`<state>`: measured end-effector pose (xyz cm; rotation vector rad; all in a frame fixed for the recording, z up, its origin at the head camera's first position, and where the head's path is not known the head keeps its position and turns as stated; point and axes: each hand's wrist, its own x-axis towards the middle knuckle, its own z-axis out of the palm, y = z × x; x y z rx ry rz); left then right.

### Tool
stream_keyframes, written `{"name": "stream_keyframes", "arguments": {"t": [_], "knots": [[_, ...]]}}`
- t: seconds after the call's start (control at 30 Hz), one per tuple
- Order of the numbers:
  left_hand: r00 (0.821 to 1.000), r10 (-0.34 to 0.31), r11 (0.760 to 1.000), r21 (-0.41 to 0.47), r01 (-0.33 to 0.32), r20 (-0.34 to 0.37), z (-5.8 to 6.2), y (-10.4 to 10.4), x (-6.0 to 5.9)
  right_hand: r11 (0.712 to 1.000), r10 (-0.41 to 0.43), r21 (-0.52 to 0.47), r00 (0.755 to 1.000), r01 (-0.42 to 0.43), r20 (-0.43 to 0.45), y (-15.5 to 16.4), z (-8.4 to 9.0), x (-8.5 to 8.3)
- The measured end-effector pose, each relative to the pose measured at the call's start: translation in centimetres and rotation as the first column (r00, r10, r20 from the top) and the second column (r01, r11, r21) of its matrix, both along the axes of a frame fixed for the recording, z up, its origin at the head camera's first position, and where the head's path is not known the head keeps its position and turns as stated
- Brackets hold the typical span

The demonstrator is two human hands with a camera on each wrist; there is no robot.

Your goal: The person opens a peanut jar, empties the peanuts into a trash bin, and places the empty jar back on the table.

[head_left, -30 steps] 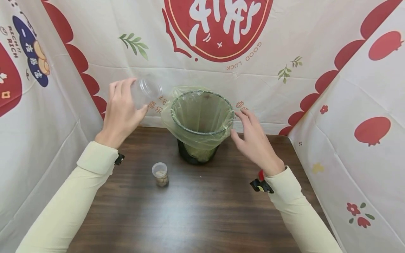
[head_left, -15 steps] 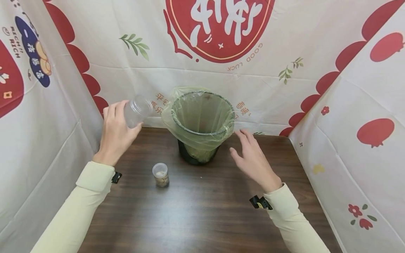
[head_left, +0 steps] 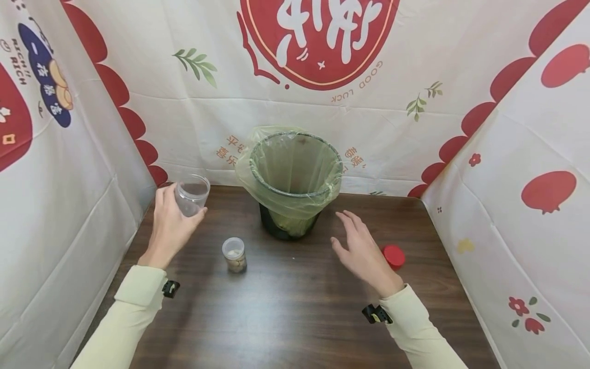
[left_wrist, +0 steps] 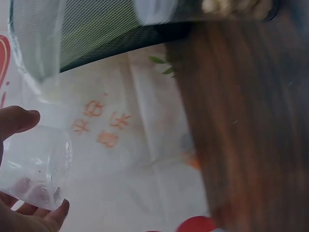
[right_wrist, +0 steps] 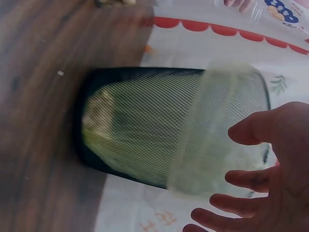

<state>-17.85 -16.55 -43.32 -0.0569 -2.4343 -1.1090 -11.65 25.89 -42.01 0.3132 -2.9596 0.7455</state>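
Observation:
My left hand (head_left: 172, 223) grips a clear plastic jar (head_left: 192, 192) by its side, thumb and fingers around it, at the far left of the table. The jar is upright with its mouth uncovered, and I see nothing inside. My right hand (head_left: 364, 251) holds nothing, its fingers spread and relaxed beside the bin's lower right. A mesh waste bin (right_wrist: 140, 125) with a pale green plastic liner (head_left: 295, 205) folded over its rim stands at the back middle. Behind the right hand lies a red round lid (head_left: 394, 256), partly hidden by it.
A small clear jar (head_left: 234, 254) with beige pieces in it stands on the dark wood table (head_left: 276, 318), left of and in front of the bin. Printed white cloth (head_left: 184, 82) walls the table at the back and both sides.
The left hand has come down with the clear jar, from beside the bin's rim to just over the table, turning it upright. The right hand has drawn back from the bin's rim, exposing the lid.

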Motion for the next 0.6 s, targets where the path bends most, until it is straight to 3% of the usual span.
{"name": "stream_keyframes", "arguments": {"t": [0.33, 0.6], "knots": [[0.987, 0.095, 0.991, 0.086, -0.107, 0.13, -4.0, -0.2, 1.9, 1.0, 0.016, -0.015, 1.0, -0.015, 0.018, -0.8, -2.9, 1.1], [0.963, 0.117, 0.979, 0.135, -0.153, 0.244, -7.8, -0.3, 3.2, 0.999, -0.008, -0.052, 0.999, 0.01, 0.04, -1.0, -5.0, 1.8]]}}
